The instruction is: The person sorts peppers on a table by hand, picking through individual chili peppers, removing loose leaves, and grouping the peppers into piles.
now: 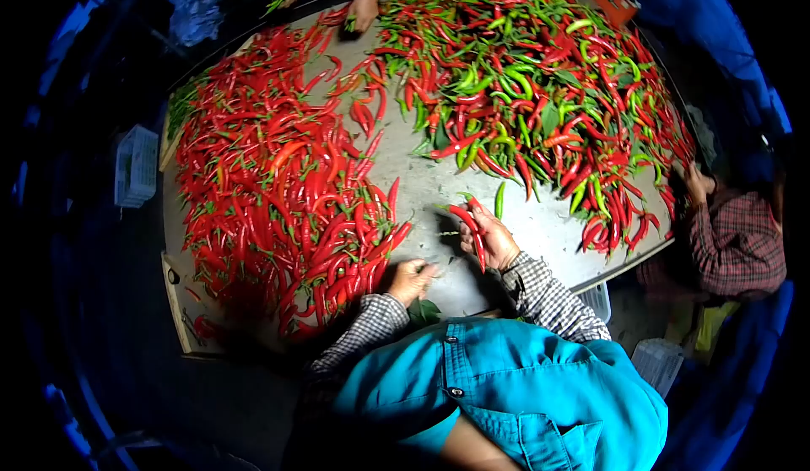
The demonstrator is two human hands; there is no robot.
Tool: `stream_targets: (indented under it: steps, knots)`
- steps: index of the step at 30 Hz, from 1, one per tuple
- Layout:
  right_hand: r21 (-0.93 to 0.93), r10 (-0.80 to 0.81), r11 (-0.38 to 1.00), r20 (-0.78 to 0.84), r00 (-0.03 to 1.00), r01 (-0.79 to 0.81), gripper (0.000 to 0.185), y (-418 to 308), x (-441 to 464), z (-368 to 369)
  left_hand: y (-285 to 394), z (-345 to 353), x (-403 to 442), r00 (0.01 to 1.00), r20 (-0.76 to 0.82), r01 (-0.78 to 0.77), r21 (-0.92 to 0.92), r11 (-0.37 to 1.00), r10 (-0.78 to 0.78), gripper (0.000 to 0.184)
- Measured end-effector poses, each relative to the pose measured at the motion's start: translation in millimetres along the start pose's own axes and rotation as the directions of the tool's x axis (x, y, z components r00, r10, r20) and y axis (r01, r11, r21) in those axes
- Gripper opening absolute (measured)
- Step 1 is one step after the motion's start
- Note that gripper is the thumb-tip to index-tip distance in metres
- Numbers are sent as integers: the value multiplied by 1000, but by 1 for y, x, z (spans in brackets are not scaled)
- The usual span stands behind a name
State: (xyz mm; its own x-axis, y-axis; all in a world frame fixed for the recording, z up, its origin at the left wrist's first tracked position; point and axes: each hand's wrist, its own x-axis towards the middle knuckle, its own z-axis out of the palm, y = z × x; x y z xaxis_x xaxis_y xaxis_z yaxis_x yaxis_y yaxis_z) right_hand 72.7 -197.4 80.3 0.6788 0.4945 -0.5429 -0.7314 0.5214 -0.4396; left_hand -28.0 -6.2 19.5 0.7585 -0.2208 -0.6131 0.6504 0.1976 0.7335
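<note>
My right hand [494, 239] is closed around a few red chili peppers [477, 236], held over the bare near part of the table [430, 184]. My left hand [411, 281] is lower and to the left, its fingers loosely bent and apart with nothing visible in them. It is beside the near edge of a large pile of red chili peppers [295, 192]. A single green chili pepper [499, 200] lies on the table just beyond my right hand. A dark green leaf [423, 311] shows below my left hand.
A mixed pile of red and green chili peppers [523, 91] covers the far right. Across the table, a person's hand [364, 8] reaches in. Another person in a plaid sleeve [707, 239] works at the right edge. An orange-red box [614, 1] and a white crate [137, 165] are nearby.
</note>
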Motion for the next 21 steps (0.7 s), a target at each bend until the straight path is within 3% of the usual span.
stream_targets:
  steps: [2,5,8,9,10,11,13,14,17,19,21]
  knots:
    - [-123,26,991,-123,992,-42,23,0,8,4,1,8,1,999,-1,33,78,996,-33,37]
    - [-383,-126,922,-155,980,58,26,18,36,22,-30,-5,8,996,-83,43,141,989,-32,37]
    - [-537,-105,833,88,991,136,49,30,53,115,-38,-5,9,994,-112,37,183,982,-16,36]
    - [-712,-179,628,261,949,314,58,35,72,127,-38,-5,10,994,-111,43,190,981,-22,36]
    - [-791,-246,368,423,872,488,67,40,91,140,-46,-10,16,991,-122,-22,315,949,63,36]
    - [-810,-213,378,396,893,449,72,45,105,148,-45,-11,15,990,-127,-22,318,948,65,36]
    - [-900,-299,174,339,892,401,69,43,114,147,-46,-14,11,984,-166,-7,314,949,62,36]
    - [-936,-433,164,217,875,313,64,46,116,140,-47,-18,11,980,-184,-6,333,943,71,36]
    - [-862,-496,294,232,837,413,35,43,108,92,-59,-30,13,952,-294,39,373,927,78,44]
    - [-796,-361,478,207,909,371,24,37,89,51,-66,-38,14,941,-338,95,352,931,32,42]
    - [-823,-247,519,114,962,231,25,26,45,26,-56,-42,5,966,-258,109,315,943,-26,39]
